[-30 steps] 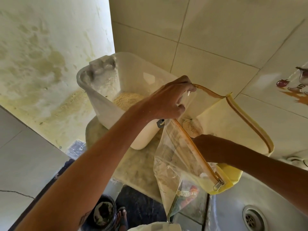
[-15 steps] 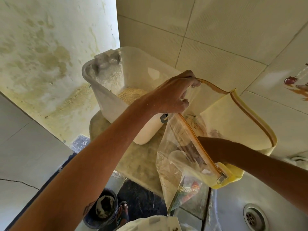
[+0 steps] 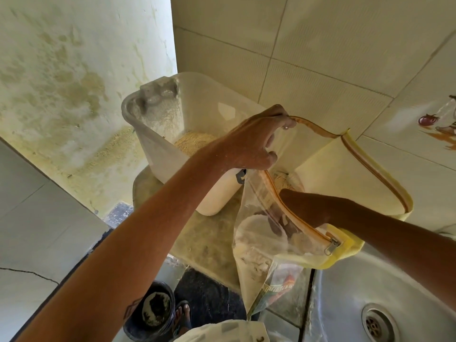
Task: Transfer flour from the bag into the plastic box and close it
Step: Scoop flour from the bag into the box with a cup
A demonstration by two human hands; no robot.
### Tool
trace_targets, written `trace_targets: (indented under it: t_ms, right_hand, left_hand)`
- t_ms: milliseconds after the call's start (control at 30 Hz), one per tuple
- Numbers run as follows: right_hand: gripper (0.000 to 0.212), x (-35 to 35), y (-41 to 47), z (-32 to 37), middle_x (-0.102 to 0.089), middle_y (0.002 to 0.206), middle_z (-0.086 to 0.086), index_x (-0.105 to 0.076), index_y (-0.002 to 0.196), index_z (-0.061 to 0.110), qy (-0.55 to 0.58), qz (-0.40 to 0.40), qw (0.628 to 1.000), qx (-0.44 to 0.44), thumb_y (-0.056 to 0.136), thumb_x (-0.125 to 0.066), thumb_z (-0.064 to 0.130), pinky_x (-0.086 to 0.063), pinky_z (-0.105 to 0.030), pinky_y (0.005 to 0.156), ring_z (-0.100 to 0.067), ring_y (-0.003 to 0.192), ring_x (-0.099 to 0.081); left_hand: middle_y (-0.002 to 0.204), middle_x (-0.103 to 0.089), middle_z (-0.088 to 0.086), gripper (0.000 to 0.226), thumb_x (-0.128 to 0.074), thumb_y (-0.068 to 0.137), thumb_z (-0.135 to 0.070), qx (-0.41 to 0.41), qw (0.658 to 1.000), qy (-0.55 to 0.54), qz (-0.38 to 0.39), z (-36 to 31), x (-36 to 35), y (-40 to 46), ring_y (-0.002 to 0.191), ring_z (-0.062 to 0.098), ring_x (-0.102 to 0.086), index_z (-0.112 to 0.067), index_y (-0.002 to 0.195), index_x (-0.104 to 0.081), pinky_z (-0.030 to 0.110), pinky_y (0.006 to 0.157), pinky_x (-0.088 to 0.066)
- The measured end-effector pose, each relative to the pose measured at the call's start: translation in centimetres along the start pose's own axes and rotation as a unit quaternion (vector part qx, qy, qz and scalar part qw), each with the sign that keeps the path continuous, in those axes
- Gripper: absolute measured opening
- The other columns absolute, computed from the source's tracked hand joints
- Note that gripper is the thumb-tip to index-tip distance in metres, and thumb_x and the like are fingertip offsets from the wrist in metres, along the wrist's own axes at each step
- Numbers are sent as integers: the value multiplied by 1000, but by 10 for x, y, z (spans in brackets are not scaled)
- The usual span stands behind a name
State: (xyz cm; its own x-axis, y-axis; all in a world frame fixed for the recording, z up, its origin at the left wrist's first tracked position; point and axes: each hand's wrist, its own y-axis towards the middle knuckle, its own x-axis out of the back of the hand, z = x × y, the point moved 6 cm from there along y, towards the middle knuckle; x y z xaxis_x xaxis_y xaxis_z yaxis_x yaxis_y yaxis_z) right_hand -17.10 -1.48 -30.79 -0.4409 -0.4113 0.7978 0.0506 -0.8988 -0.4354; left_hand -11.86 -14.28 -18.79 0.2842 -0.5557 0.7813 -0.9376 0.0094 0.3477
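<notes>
- The left hand point(image 3: 256, 141) reaches out and pinches the zip bag's point(image 3: 328, 169) rim.
- The right hand point(image 3: 286, 218) is deep inside; I cannot tell its grip.
- The plastic box point(image 3: 158, 144) stands on the counter point(image 3: 202, 243), at 10 o'clock from the bag.

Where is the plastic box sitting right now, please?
In the head view the plastic box stands upper centre on a small counter, against the tiled wall, just left of the bag that the left hand holds open.

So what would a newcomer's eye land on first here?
The yellow-edged zip bag held open at centre by the left hand, with the right hand reaching down inside. Behind it, the open plastic box stands on the counter with flour inside.
</notes>
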Motion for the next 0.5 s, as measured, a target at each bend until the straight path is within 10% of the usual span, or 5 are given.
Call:
trace_targets:
  t_ms: [300,500]
  right_hand:
    - [30,35,-41,5,-76,81,8,-78,81,13,154,-73,984,-42,70,-77,-16,-61,-30,61,-5,67,-72]
    - [25,65,-67,-2,-77,85,-4,-79,83,7,219,-176,958,-56,69,-83,-14,-56,-24,58,-20,67,-72]
  left_hand:
    - [126,-53,-6,78,-70,65,-23,-22,1000,3,19,-5,-1,-3,97,28,-64,-14,141,-56,46,80,-57]
    - [123,-52,-7,64,-71,66,-19,-28,999,-17,14,-10,3,-8,99,13,-60,-16,129,-65,26,77,-55]
